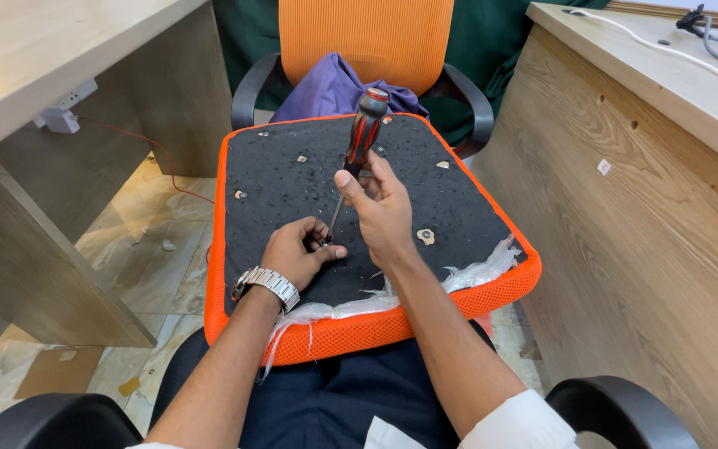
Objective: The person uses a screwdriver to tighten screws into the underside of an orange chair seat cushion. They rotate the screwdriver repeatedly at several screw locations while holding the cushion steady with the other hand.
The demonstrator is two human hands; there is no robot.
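Dark trousers fill the bottom centre of the frame, and on that lap rests the upturned seat cushion point(425, 187), its black underside facing up and its orange mesh edge toward me. I read that placement as practical: the lap gives a steady base at working height and keeps the underside in plain sight.

My right hand point(384, 212), just above the frame's centre, is wrapped closed round the lower handle of a red-and-black screwdriver point(362, 133). The tool stands nearly upright, tilted slightly, its thin shaft running down to a point on the black panel. Gripping low on the handle probably helps press the tip down while turning.

My left hand point(299, 252), with a metal wristwatch point(266, 284) on the wrist, sits left of centre. Its fingers are curled close round the tip of the shaft, seemingly pinching a small fastener there, though that piece is too small to make out. It seems to be guiding the tip.

White frayed fibre point(475, 273) hangs along the near edge of the cushion. Behind it, at top centre, a purple cloth point(326, 87) lies on an orange-backed chair point(367, 37).
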